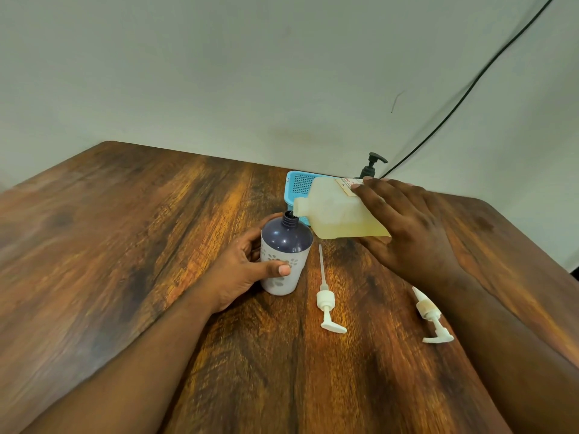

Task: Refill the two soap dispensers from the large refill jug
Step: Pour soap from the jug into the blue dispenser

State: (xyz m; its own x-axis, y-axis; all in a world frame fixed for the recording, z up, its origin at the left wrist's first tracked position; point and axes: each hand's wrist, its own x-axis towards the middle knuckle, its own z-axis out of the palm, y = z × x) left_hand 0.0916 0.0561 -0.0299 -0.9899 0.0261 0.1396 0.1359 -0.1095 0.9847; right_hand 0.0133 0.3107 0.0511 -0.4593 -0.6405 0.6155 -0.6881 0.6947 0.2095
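The only print in sight is a small label (347,185) with red and dark lettering on the refill jug (338,214), partly covered by the right hand (407,227); its letters are too small and blurred to read. Nothing else carries legible text, numbers or brand marks.

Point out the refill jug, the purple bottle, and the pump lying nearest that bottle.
jug (338,211), head view, on its pale side wall.
bottle (286,238), head view, on its dark purple shoulder.
pump (326,299), head view, on its white screw collar.
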